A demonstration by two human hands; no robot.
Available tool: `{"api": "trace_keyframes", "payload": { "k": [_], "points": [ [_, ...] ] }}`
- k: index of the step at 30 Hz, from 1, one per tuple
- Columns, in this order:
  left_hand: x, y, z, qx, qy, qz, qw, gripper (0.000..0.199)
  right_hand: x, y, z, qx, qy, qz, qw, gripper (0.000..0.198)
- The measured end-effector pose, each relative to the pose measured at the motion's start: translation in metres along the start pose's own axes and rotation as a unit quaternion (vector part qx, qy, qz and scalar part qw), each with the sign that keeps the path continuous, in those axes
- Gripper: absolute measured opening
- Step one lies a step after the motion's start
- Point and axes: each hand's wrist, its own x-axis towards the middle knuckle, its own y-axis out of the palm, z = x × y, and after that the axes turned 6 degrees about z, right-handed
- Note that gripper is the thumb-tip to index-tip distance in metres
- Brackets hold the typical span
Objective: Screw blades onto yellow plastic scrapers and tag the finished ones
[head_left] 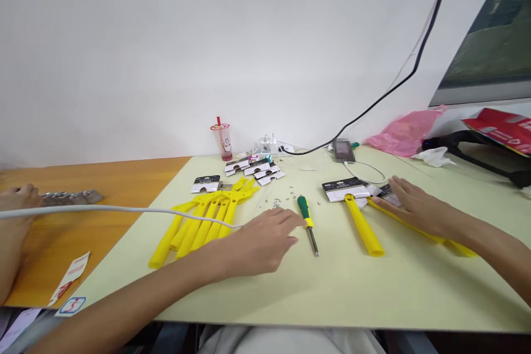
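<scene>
My left hand (265, 240) hovers over the table, holding nothing, its fingers apart. Its fingertips are close to a green-and-yellow screwdriver (305, 210), whose metal tip points toward me. My right hand (418, 207) lies with fingers stretched over yellow handles (458, 247) and a black-and-white card (389, 194), partly covering them. Beside it lies another yellow handle (365, 227), its head inside a black-and-white card sleeve (343, 188). Left of my left hand is a pile of several yellow plastic handles (203, 221) with forked heads. Small metal screws (277, 202) are scattered beyond it.
Several card sleeves (257, 167) lie near a power strip (265, 146) and a drink cup (223, 141). A white cable (124, 208) crosses on the left. Another person's hand (19, 196) rests at metal parts (72, 198). A pink bag (406, 133) sits back right.
</scene>
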Motion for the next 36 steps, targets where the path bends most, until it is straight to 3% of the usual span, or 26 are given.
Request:
{"api": "trace_keyframes", "payload": {
  "k": [2, 4, 7, 10, 13, 17, 24, 28, 31, 36],
  "points": [
    [-0.012, 0.001, 0.027, 0.019, -0.08, -0.035, 0.996, 0.041, 0.01, -0.015, 0.032, -0.014, -0.014, 0.051, 0.999, 0.086],
    [-0.018, -0.002, 0.055, 0.055, -0.158, -0.057, 0.984, 0.042, 0.022, -0.027, 0.074, -0.013, -0.019, 0.044, 0.999, 0.088],
    [-0.021, -0.012, 0.084, 0.161, -0.25, -0.048, 0.954, 0.039, 0.04, -0.03, 0.142, 0.01, -0.094, 0.064, 0.993, 0.079],
    [-0.022, -0.021, 0.093, 0.243, -0.329, -0.009, 0.913, 0.037, 0.051, -0.016, 0.197, 0.032, -0.178, 0.112, 0.977, 0.067],
    [-0.024, -0.022, 0.091, 0.246, -0.377, -0.003, 0.893, 0.041, 0.052, 0.004, 0.229, 0.036, -0.22, 0.133, 0.966, 0.053],
    [-0.028, -0.017, 0.089, 0.175, -0.404, -0.026, 0.897, 0.043, 0.048, 0.019, 0.233, 0.057, -0.227, 0.109, 0.966, 0.044],
    [-0.035, -0.015, 0.09, 0.108, -0.389, -0.056, 0.913, 0.057, 0.041, 0.021, 0.22, 0.088, -0.221, 0.073, 0.969, 0.042],
    [-0.035, -0.017, 0.09, 0.052, -0.367, -0.176, 0.912, 0.054, 0.037, 0.022, 0.221, 0.095, -0.216, 0.073, 0.969, 0.043],
    [-0.036, -0.015, 0.088, -0.02, -0.293, -0.296, 0.909, 0.056, 0.036, 0.023, 0.221, 0.1, -0.217, 0.079, 0.968, 0.042],
    [-0.036, -0.013, 0.077, -0.222, -0.194, -0.41, 0.863, 0.056, 0.037, 0.021, 0.221, 0.092, -0.214, 0.084, 0.969, 0.042]
  ]
}}
